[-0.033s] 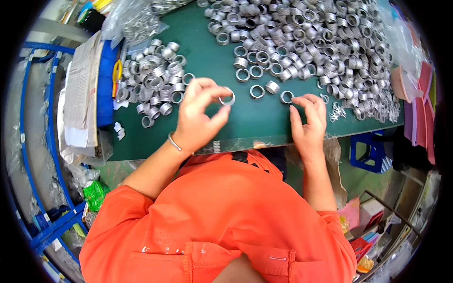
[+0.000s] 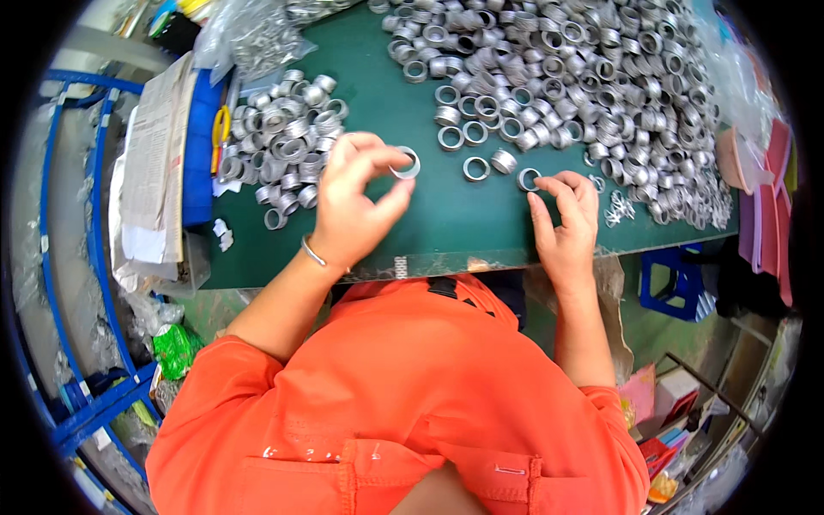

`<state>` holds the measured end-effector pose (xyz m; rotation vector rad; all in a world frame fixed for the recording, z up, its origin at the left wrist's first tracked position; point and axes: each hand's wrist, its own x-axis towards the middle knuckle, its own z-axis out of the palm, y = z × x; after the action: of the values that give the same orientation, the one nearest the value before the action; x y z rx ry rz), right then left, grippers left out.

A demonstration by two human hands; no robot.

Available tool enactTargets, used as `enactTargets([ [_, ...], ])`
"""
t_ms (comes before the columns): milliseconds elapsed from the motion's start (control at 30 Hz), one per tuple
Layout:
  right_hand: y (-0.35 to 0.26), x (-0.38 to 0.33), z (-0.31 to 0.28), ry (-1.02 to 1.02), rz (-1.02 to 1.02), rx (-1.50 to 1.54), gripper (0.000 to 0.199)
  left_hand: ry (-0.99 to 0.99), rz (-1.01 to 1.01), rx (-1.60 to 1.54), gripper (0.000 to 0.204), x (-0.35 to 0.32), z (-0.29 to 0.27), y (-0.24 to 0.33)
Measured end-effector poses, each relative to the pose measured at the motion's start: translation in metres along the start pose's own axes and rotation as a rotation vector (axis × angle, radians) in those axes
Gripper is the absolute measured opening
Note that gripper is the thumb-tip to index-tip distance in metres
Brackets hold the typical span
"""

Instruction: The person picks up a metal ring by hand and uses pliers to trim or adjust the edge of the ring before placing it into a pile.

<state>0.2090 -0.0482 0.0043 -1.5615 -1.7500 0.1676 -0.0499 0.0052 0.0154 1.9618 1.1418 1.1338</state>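
Note:
My left hand (image 2: 352, 202) is over the green table, thumb and forefinger closed on a grey metal ring (image 2: 415, 165). The ring is tilted, its opening visible. Further right, my right hand (image 2: 566, 219) has its thumb and forefinger apart. Its fingertips are at the edge of another short metal ring (image 2: 522, 175), which seems to rest on the table; whether they touch it is hard to tell. Close by are two more loose rings, one showing its opening (image 2: 476, 169) and one on its side (image 2: 504, 160).
A large heap of metal rings (image 2: 549, 77) covers the far right of the green table (image 2: 369, 64); a smaller pile (image 2: 287, 142) lies beyond my left hand. Small silvery pieces (image 2: 618, 208) lie right of my right hand. Yellow-handled scissors (image 2: 221, 127) stand by a blue bin (image 2: 199, 146).
The whole view has shifted slightly. Against the table, my left hand with its ring has moved a little left and away from me. My right hand stays by the same ring.

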Motion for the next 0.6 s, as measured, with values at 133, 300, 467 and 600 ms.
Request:
enactTargets([
  [133, 0.011, 0.002, 0.009, -0.070, -0.035, -0.130, 0.021, 0.307, 0.049, 0.363, 0.015, 0.028, -0.048, -0.013],
  [300, -0.004, -0.005, 0.004, -0.074, 0.312, 0.425, 0.021, 0.241, 0.013, 0.648, 0.015, 0.034, -0.078, -0.036],
  [467, -0.018, -0.013, 0.017, -0.145, 0.429, 1.206, 0.040, 0.172, 0.033, 0.659, 0.015, 0.037, -0.076, -0.045],
  [600, -0.026, -0.011, 0.019, -0.164, 0.483, 1.432, 0.047, 0.102, 0.062, 0.734, 0.017, 0.046, -0.075, -0.050],
])
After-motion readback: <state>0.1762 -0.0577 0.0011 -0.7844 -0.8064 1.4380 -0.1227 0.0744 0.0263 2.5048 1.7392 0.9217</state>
